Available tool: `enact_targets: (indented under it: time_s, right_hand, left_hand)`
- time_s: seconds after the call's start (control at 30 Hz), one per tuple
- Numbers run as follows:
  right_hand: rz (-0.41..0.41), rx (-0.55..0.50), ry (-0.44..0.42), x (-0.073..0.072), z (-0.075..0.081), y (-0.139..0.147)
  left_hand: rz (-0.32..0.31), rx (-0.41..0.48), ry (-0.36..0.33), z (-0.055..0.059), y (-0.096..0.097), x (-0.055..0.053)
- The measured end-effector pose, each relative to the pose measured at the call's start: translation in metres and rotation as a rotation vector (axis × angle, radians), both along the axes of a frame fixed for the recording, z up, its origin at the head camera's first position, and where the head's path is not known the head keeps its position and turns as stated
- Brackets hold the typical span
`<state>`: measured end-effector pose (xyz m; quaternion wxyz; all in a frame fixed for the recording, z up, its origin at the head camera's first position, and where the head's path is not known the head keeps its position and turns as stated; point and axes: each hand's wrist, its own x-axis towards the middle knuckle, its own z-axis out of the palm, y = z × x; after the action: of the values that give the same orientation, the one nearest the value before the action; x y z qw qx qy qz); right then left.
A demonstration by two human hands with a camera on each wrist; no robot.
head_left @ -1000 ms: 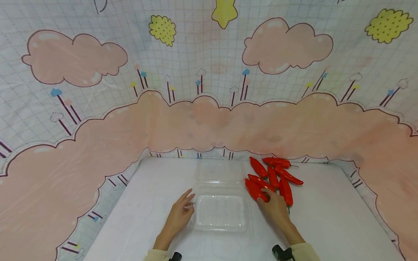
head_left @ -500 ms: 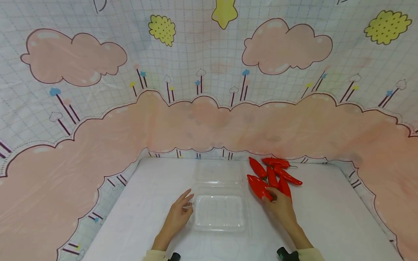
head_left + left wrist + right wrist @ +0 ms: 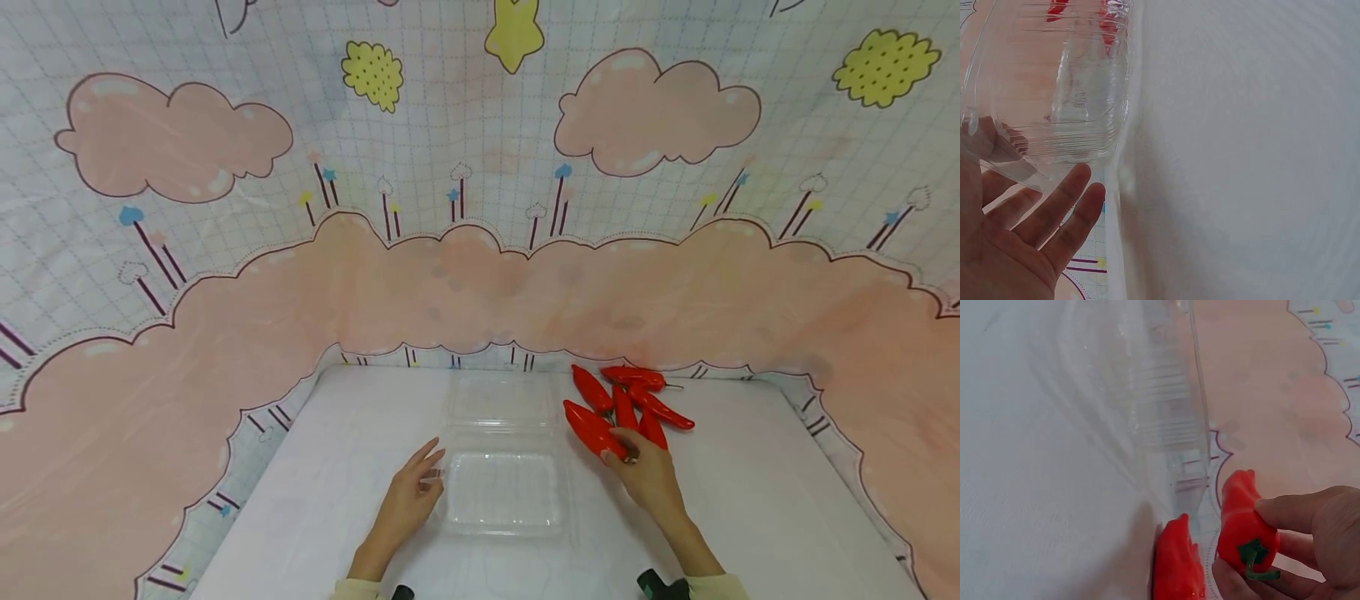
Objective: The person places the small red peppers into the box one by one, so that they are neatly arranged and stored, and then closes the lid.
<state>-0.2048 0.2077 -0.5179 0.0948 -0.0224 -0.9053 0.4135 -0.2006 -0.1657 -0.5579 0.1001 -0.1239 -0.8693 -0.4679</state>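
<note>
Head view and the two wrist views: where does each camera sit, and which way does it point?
Head: on the person's head, facing forward and down at the clear container and red peppers; the left hand, right hand and sleeves show.
Left wrist: on that wrist, facing past the left hand toward the container; part of that hand shows.
Right wrist: on that wrist, facing the held pepper; part of the right hand shows.
Head and right wrist views share that held pepper.

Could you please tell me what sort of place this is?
Probably a staged tabletop workspace: a white table, a cloud-patterned backdrop behind it, and red peppers beside a clear plastic container.
</note>
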Motion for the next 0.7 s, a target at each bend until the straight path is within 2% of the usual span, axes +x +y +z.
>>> enact_targets:
  time_s: [0.43, 0.7]
  right_hand:
    - [-0.004, -0.068, -0.044, 0.002, 0.011, -0.013]
    - [0.006, -0.053, -0.076, 0.003, 0.015, -0.022]
  left_hand:
    - [-0.004, -0.014, -0.001, 0.002, 0.0, 0.001]
    - [0.011, -0.008, -0.03, 0.0, 0.0, 0.001]
